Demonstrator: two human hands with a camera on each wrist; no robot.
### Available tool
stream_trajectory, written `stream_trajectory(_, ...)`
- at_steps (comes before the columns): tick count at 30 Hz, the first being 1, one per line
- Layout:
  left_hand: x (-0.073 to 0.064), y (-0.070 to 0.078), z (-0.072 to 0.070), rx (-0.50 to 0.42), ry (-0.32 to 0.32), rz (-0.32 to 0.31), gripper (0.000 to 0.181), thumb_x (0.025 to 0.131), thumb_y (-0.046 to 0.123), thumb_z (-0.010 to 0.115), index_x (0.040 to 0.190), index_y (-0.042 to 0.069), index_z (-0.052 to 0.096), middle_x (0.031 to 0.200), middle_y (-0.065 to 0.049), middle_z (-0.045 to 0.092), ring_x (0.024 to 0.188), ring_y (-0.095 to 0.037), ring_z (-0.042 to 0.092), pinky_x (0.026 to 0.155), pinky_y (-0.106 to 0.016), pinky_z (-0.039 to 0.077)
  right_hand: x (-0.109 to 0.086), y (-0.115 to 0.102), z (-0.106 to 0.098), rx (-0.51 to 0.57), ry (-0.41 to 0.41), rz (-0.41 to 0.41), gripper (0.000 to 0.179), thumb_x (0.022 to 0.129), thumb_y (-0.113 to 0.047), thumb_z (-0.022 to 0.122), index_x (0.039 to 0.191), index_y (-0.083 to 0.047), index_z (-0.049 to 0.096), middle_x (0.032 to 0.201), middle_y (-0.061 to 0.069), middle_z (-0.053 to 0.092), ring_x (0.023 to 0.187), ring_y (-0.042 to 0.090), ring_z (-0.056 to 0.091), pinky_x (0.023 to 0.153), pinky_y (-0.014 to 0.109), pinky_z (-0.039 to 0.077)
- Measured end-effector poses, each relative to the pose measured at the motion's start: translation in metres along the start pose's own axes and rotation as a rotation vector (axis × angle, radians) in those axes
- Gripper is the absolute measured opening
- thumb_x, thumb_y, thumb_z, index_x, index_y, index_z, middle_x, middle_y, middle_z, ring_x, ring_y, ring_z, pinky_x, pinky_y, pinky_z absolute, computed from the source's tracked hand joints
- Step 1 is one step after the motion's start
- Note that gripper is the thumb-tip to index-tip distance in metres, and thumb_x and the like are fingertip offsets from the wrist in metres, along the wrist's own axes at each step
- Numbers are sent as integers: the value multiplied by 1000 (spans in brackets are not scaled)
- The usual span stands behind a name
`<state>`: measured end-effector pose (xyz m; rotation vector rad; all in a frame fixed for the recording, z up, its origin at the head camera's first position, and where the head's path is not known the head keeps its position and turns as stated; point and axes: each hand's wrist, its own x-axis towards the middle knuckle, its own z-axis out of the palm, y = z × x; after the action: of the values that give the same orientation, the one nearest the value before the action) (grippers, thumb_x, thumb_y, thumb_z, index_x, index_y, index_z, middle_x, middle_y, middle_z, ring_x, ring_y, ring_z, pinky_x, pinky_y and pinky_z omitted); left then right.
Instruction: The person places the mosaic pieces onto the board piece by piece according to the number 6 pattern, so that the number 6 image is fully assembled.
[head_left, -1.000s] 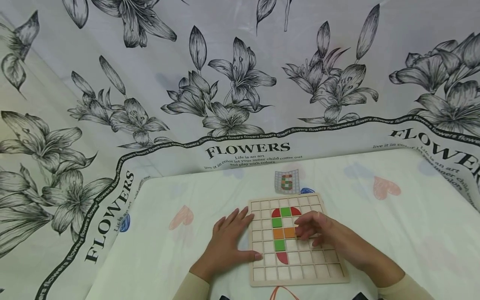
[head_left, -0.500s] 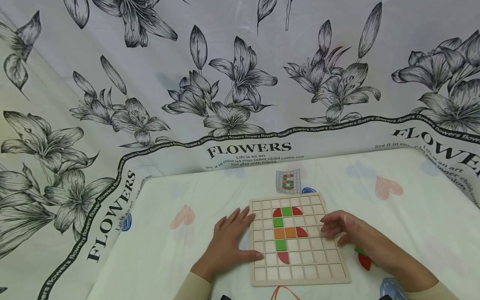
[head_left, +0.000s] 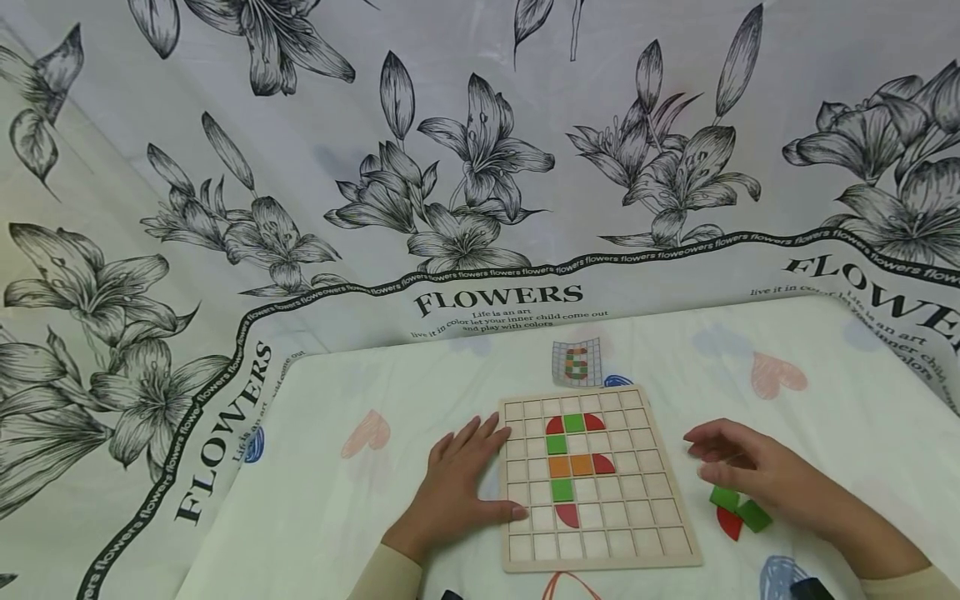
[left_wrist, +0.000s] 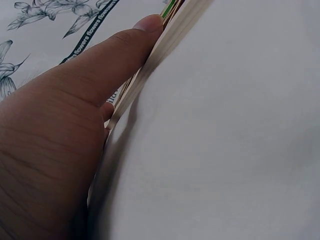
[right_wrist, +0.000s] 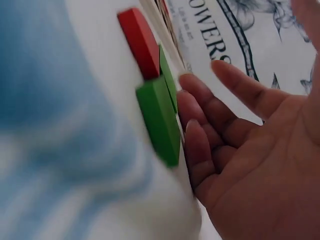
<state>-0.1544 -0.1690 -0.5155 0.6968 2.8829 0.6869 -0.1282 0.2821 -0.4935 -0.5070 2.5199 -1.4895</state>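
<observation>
A wooden grid board (head_left: 600,546) lies on the bed-like surface, carrying green squares (head_left: 562,490), orange squares (head_left: 581,465) and red quarter-round pieces (head_left: 603,463) in some of its cells. My left hand (head_left: 457,483) rests at the board's left edge, fingers spread, the thumb over the rim; the left wrist view shows the thumb (left_wrist: 149,24) on that edge. To the right of the board, my right hand (head_left: 750,467) hovers with loosely bent fingers and nothing in them. Just below it lie two loose green blocks (head_left: 753,516) and a red quarter-round block (head_left: 728,523).
A small card (head_left: 577,363) printed with a coloured grid pattern lies behind the board. An orange cord (head_left: 567,578) sticks out at the board's near edge. The white cloth (head_left: 435,375) under everything has heart prints, and a flowered curtain (head_left: 480,167) hangs behind.
My right hand has left the board and moved right, uncovering a red quarter-round piece beside the orange squares and the loose blocks. The left hand has stayed in place.
</observation>
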Motion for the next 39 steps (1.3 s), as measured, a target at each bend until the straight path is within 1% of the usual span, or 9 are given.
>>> stream_trajectory(3, 0, 1, -1, -5, -7, -5, 113, 79, 90, 71, 171, 33, 39, 178, 16, 21, 164, -15, 11, 127, -59, 9, -2, 3, -3, -84, 10, 14, 36, 101, -21, 78, 135, -11, 68, 129, -2, 69, 114, 8, 65, 92, 22, 52)
stream_trajectory(6, 0, 1, -2, -7, -8, -9, 113, 79, 90, 71, 171, 34, 39, 178, 16, 21, 164, -14, 10, 127, -59, 8, -3, 6, -5, -100, 13, 28, 39, 96, -22, 85, 131, -12, 70, 128, -4, 69, 114, 6, 64, 94, 18, 49)
stream_trajectory(12, 0, 2, -2, -6, -8, -9, 113, 79, 90, 71, 171, 34, 39, 178, 17, 21, 164, -14, 10, 127, -58, 8, -5, 15, -7, -150, 1, -34, 40, 88, -16, 93, 120, -11, 71, 119, -2, 68, 111, 3, 63, 92, 11, 45)
stream_trajectory(15, 0, 2, -2, -9, -7, -10, 113, 79, 90, 71, 171, 33, 39, 177, 16, 22, 164, -14, 10, 127, -58, 7, -5, 18, -8, -189, -18, -46, 38, 87, -16, 94, 116, -12, 71, 114, -2, 65, 107, 3, 61, 90, 12, 46)
stream_trajectory(21, 0, 2, -2, -7, -5, -12, 113, 79, 90, 71, 171, 32, 40, 178, 15, 22, 164, -15, 11, 127, -58, 8, -3, 17, -10, -212, -53, -15, 34, 87, -20, 94, 109, -15, 69, 108, -3, 61, 99, 6, 59, 86, 18, 49)
stream_trajectory(24, 0, 2, -2, -6, -1, -7, 112, 79, 90, 71, 171, 32, 40, 178, 15, 23, 164, -15, 11, 127, -58, 8, -3, 16, -10, -226, -50, -14, 32, 87, -21, 94, 106, -16, 68, 104, -3, 61, 97, 6, 59, 85, 20, 50)
stream_trajectory(32, 1, 2, -1, -3, 1, 0, 112, 79, 90, 70, 171, 32, 40, 178, 15, 23, 164, -15, 11, 127, -58, 8, -3, 13, -11, -291, -40, 40, 25, 88, -25, 93, 96, -22, 69, 99, -8, 60, 92, 5, 56, 82, 26, 51)
stream_trajectory(36, 1, 3, -2, -6, 0, -8, 112, 79, 90, 71, 171, 33, 40, 178, 15, 23, 164, -15, 11, 127, -58, 8, -2, 11, -10, -296, -38, 45, 26, 88, -25, 93, 95, -22, 68, 96, -9, 59, 90, 6, 55, 81, 27, 51)
stream_trajectory(39, 0, 3, -2, -8, -2, -14, 112, 79, 90, 71, 171, 33, 40, 178, 15, 23, 164, -15, 11, 127, -58, 7, -2, 9, -9, -286, -37, 45, 27, 89, -23, 92, 94, -22, 66, 91, -8, 57, 87, 8, 52, 75, 27, 48)
